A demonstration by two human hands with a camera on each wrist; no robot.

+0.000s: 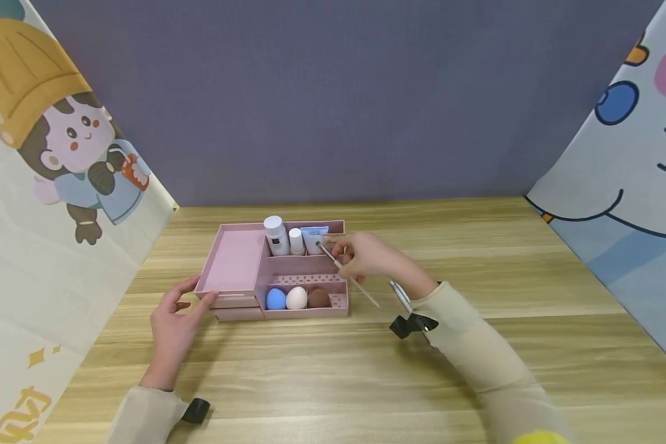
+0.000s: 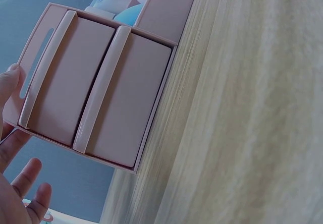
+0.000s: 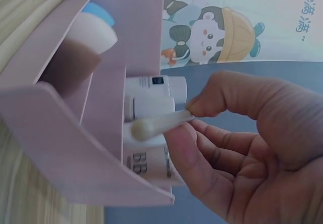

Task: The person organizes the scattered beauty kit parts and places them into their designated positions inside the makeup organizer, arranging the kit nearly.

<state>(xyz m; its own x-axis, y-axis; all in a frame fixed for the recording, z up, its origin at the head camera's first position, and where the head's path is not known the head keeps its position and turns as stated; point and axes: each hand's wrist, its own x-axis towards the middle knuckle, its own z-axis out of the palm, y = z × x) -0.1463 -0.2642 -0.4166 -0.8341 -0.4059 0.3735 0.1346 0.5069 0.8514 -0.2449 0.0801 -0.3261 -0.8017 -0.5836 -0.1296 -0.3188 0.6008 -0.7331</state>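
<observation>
A pink desktop organizer (image 1: 235, 262) stands on the table. My left hand (image 1: 179, 317) grips its front left corner, thumb on the top edge and index finger against the side; the other fingers hang free in the left wrist view. My right hand (image 1: 366, 256) pinches a slim makeup brush (image 1: 361, 288) between thumb and fingers, above the organizer's right part. The brush slants, dark tip toward the back compartment and pale handle toward the front. That compartment holds a white bottle (image 1: 276, 237), a smaller white-capped bottle (image 1: 296, 242) and a light blue tube (image 1: 313, 237).
In the front compartment lie a blue makeup sponge (image 1: 275, 299), a cream one (image 1: 296, 298) and a brown one (image 1: 319, 298). A tube marked BB (image 3: 146, 162) stands in the back compartment. Slender silvery items (image 1: 401, 295) lie partly hidden under my right wrist. Two drawers (image 2: 70, 77) face front.
</observation>
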